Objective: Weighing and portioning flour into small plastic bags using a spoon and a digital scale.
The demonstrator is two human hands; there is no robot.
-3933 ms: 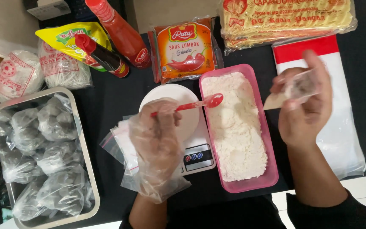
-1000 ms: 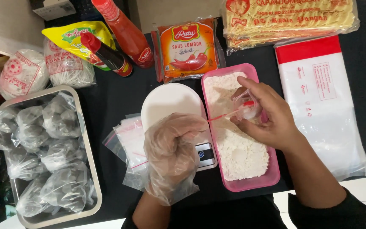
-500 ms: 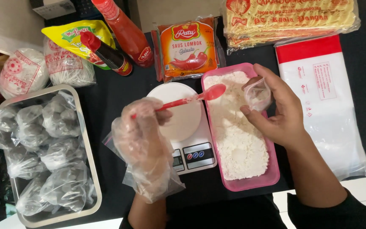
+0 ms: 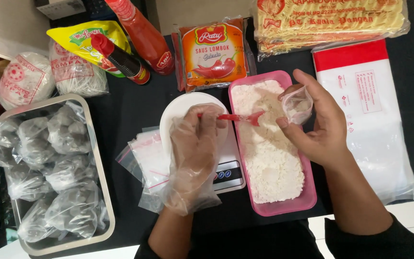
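My left hand (image 4: 195, 148), in a loose clear plastic glove, grips a red plastic spoon (image 4: 238, 117) by the handle. The spoon's bowl points right over a pink tray (image 4: 283, 208) of white powder (image 4: 269, 158). My right hand (image 4: 317, 124) holds a small clear plastic bag (image 4: 297, 104) open above the tray, just right of the spoon's tip. Some white powder lies inside the bag. Under my left hand stands a white bowl (image 4: 178, 112) on a small digital scale (image 4: 228, 175).
A metal tray (image 4: 99, 163) of bagged dark balls sits at left. Small zip bags (image 4: 144, 158) lie beside the scale. Sauce bottles (image 4: 142, 36), an orange sauce packet (image 4: 214, 52), noodle packs (image 4: 329, 21) and a pack of clear bags (image 4: 374, 115) line the back and right.
The spoon has swung right from the bowl's edge toward the small bag. My right hand tilted the bag's mouth toward the spoon over the powder.
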